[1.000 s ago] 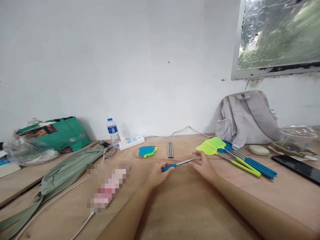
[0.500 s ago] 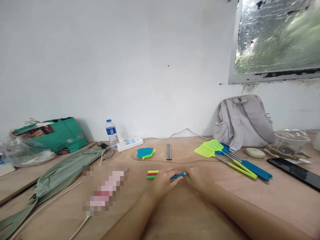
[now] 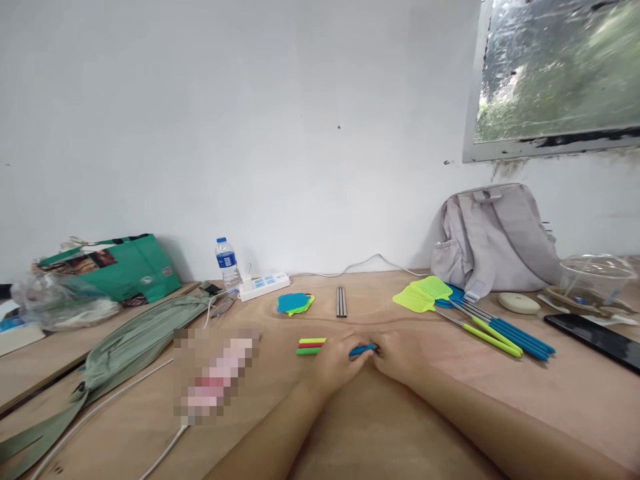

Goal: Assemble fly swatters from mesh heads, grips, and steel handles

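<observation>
My left hand (image 3: 337, 363) is closed round a blue fly swatter handle (image 3: 361, 350), low over the table. Fingers of my right hand (image 3: 397, 357) pinch at the handle's right end; what lies inside that pinch is mostly hidden. Yellow (image 3: 311, 341), red (image 3: 307, 345) and green (image 3: 307, 351) handles lie just left of my left hand, partly covered by it. Beyond my hands rest several slim metal rods (image 3: 341, 302) side by side. Left of them is a stack of swatter heads (image 3: 294, 303), blue on top. Whole fly swatters (image 3: 493, 327), yellow-green and blue, lie to the right.
A power strip (image 3: 265, 285) and water bottle (image 3: 227, 263) stand near the wall. Left are a grey-green bag (image 3: 145, 340), a green bag (image 3: 135, 267) and a blurred-out object with a cable. Right are a backpack (image 3: 495, 240), white case (image 3: 519, 303), phone (image 3: 595, 340) and plastic cup (image 3: 595, 277).
The view has shifted slightly. Between my hands, the silvery bit at the blue handle's right end no longer shows, and my right fingers now sit against the handle.
</observation>
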### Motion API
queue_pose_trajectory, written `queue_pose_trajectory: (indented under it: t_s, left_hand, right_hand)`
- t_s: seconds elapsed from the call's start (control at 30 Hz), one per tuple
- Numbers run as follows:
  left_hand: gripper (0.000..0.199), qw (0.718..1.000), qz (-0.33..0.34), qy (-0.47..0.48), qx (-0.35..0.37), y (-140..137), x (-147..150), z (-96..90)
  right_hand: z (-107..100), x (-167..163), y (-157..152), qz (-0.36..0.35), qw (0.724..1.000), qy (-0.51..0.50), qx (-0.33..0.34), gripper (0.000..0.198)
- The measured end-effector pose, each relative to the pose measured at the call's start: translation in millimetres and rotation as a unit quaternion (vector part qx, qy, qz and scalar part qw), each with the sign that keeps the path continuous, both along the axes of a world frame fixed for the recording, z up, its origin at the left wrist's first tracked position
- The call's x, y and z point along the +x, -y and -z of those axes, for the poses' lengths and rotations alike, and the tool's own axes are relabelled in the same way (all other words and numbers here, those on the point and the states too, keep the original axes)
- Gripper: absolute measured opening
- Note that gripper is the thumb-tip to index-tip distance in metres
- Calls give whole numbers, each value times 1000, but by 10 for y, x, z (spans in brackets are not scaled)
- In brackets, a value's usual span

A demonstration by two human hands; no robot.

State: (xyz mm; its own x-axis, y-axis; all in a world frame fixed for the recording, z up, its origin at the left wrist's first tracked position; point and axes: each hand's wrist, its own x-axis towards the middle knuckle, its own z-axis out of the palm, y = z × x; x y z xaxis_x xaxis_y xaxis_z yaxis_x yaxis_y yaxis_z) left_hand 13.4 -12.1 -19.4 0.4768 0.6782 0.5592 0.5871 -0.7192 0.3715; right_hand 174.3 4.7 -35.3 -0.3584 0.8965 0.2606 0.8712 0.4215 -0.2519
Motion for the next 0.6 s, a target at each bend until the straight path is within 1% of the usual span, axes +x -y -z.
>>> queue_pose_trajectory:
  t_s: [0.1, 0.17, 0.23, 0.27, 0.3, 0.33, 0.37, 0.4, 0.43, 0.5, 0.6]
  left_hand:
    - [33, 999, -12, 8, 48, -59, -130, -34]
    - [42, 992, -39, 62, 103, -149, -275, -25]
    - [35, 971, -83, 151, 163, -286, -468, 10]
    - [32, 959, -116, 188, 179, -369, -578, 34]
    - [31, 949, -156, 210, 176, -457, -691, 61]
    - [30, 940, -204, 220, 161, -545, -805, 91]
    - [31, 937, -252, 205, 131, -630, -914, 122]
    - [32, 937, -297, 159, 92, -709, -1014, 156]
    - [34, 941, -325, 82, 43, -777, -1101, 191]
    - [35, 945, -327, 29, -1, -882, -1231, 262]
    - [34, 948, -315, -24, -45, -963, -1318, 356]
  right_hand:
    - [30, -11, 6, -13, 999, -27, 20, 12]
    - [57, -2, -5, -14, 998, -58, 15, 10]
    - [83, 29, -33, -14, 995, -100, 4, 12]
    - [95, 53, -52, -12, 992, -124, -3, 14]
    - [105, 79, -72, -10, 988, -152, -12, 17]
    - [114, 106, -91, -10, 982, -186, -22, 20]
    - [121, 133, -107, -14, 974, -224, -37, 23]
    - [127, 156, -118, -19, 963, -265, -53, 25]
    - [131, 175, -125, -21, 949, -307, -71, 27]
    - [138, 200, -128, -24, 916, -388, -100, 30]
    - [161, 211, -134, -29, 870, -478, -118, 35]
